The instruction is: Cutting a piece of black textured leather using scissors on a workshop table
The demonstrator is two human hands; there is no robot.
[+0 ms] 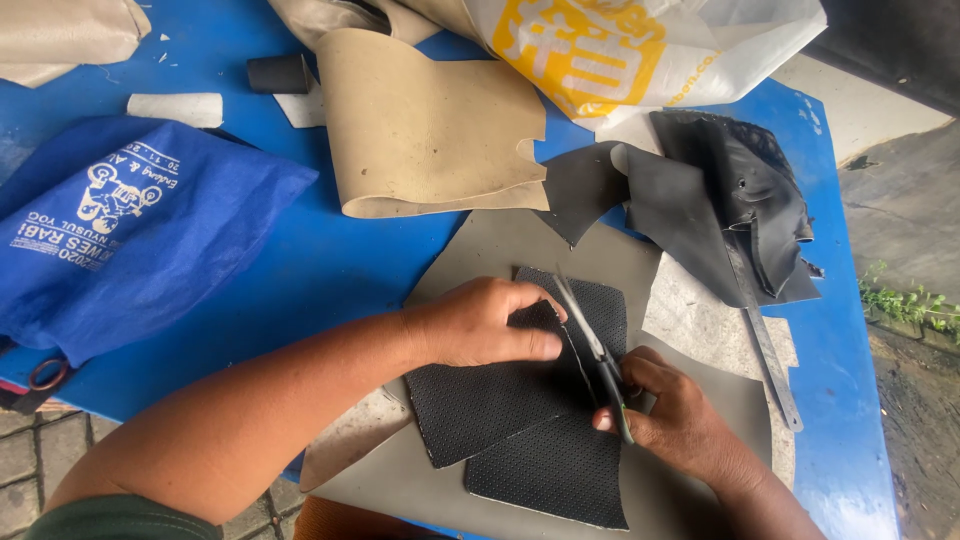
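I see my left hand (485, 325) pressing flat on a black perforated sheet (520, 400), fingers spread over it and gripping nothing. My right hand (675, 415) has its fingers closed round a pair of scissors (595, 345), blades partly open against the sheet's edge. The sheet lies on grey card (560, 250) on the blue counter (320, 270), near a blue bag (120, 230).
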